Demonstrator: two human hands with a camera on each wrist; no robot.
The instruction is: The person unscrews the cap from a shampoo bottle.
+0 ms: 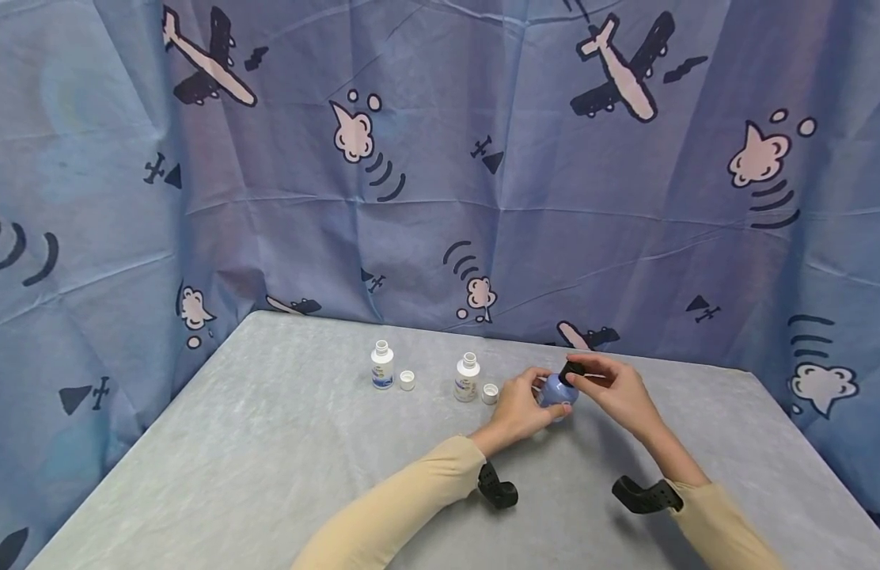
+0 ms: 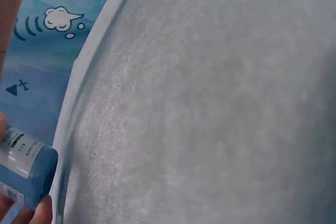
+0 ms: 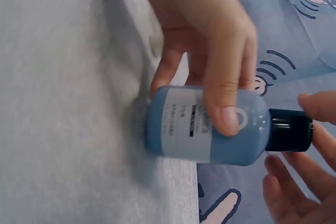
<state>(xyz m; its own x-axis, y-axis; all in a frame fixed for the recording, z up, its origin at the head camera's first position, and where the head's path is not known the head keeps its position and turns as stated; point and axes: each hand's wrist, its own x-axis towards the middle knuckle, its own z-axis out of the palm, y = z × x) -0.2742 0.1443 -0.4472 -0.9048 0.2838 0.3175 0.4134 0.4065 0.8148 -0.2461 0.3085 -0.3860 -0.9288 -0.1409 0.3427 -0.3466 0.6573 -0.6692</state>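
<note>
At the right of the table, my left hand grips a blue bottle with a white label, fingers and thumb round its body. On its neck sits a black cap. My right hand pinches this cap between thumb and fingertips, as the right wrist view also shows. The bottle leans a little in the head view; I cannot tell whether its base touches the table. In the left wrist view, only the lower part of the bottle and some fingertips show at the left edge.
Left of my hands stands a white bottle without a cap, a white cap beside it. Farther left are another uncapped white bottle and its white cap. A blue printed curtain hangs behind the grey table.
</note>
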